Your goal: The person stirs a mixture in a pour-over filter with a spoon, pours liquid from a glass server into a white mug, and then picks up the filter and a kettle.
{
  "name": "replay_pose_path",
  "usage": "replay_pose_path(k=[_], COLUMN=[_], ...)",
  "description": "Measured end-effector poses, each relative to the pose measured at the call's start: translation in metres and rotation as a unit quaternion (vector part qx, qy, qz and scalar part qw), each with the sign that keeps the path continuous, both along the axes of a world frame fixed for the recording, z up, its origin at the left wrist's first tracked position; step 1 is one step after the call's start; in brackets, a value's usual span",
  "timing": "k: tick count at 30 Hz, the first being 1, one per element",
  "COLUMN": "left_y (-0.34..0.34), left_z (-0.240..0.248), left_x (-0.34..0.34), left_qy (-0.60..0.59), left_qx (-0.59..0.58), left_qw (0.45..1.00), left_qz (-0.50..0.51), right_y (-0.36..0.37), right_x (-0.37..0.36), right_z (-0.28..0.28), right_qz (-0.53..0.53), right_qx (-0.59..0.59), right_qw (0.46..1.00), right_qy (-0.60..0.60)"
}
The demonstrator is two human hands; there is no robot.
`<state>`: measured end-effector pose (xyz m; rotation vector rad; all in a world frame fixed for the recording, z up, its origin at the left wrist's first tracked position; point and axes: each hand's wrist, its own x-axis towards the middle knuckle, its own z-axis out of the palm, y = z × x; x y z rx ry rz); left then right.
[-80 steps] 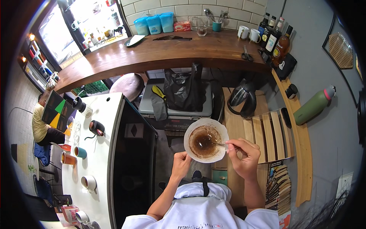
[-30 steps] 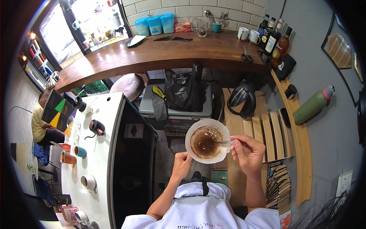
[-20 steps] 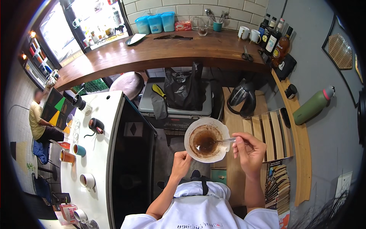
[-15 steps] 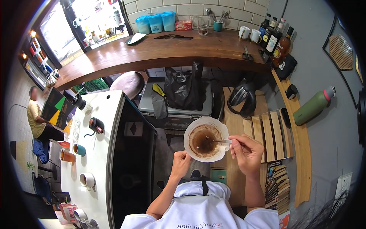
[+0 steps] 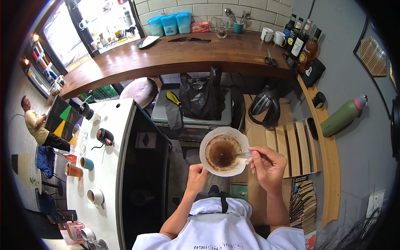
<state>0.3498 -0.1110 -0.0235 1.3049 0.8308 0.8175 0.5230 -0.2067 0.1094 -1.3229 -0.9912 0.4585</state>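
Observation:
A white paper coffee filter (image 5: 206,141) is held in front of my body, and dark, wet coffee (image 5: 221,154) lies inside it with grounds smeared up its walls. My left hand (image 5: 196,178) is closed at the lower left of the filter, gripping what bears it from below; that part is mostly hidden. Between the thumb and fingers of my right hand (image 5: 268,167), a metal spoon (image 5: 243,155) reaches over the filter's right rim, its tip dipping into the coffee.
To the left stands a white counter (image 5: 109,166) with cups and a hand grinder. Ahead, a grey cooler (image 5: 160,112) bears a black plastic bag (image 5: 200,98). A kettle (image 5: 265,106) and wooden slats are at right. Beyond runs a brown bar (image 5: 175,54); another person (image 5: 37,123) is far left.
The filter has shifted very slightly to the left, and the spoon has moved a little in the coffee. The person at far left now stands more upright.

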Motion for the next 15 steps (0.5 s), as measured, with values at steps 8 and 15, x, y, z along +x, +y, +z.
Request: replay_pose_path(k=[8, 15], left_y=[-0.001, -0.002], left_z=[0.012, 0.011], left_x=[0.000, 0.001], left_qy=[0.005, 0.003], left_qx=[-0.019, -0.014], left_qw=[1.000, 1.000], left_qz=[-0.006, 0.000], right_y=[0.002, 0.003], right_x=[-0.001, 0.001], right_z=[0.002, 0.005], right_qz=[-0.025, 0.007], right_qx=[-0.007, -0.023], right_qw=[0.999, 1.000], right_qy=[0.021, 0.018])
